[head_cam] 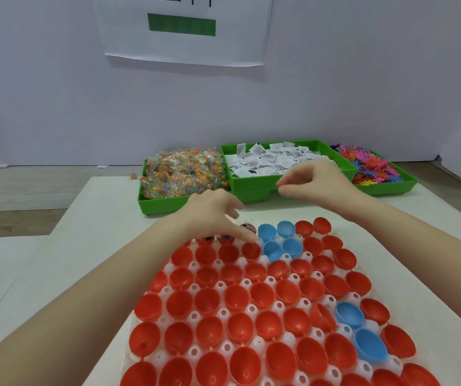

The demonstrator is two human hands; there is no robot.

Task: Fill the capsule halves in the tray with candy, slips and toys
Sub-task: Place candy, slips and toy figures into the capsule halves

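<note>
Nearest: white moulded plastic tray (193, 351) with round sockets, sitting on the white tabletop (93, 246). It's packed with red plastic capsule halves (240, 327), open side up, plus a few blue plastic capsule halves: four clustered at the far edge (279, 240) and two near the right side (360, 330). Every half I can see into in the near and middle rows is empty.

Far-left corner of the tray: a few halves look to have something colourful in them (247, 227), probably candy packets. Partly hidden by the hand, so can't confirm the count.

Left hand (215, 213) is over that far-left corner, fingers spread and pointing down, fingertips close to the red halves there. No item visible in it; reads as loose, nothing gripped.

Right hand (313, 179) hovers further back, in front of the middle bin, thumb and forefinger pinched together. Can't tell whether a slip is in the pinch, too small.

Behind the tray, three green plastic bins in a row: left one holds clear-wrapped multicolour candy packets (184, 171), middle one white printed paper slips (268, 158), right one small bright plastic toys (368, 168). All three look full.

Progress estimate: barely started. Candy is in a handful of far-row halves at most, no slips or toys seen in any half. Nearly the whole tray is left.
</note>
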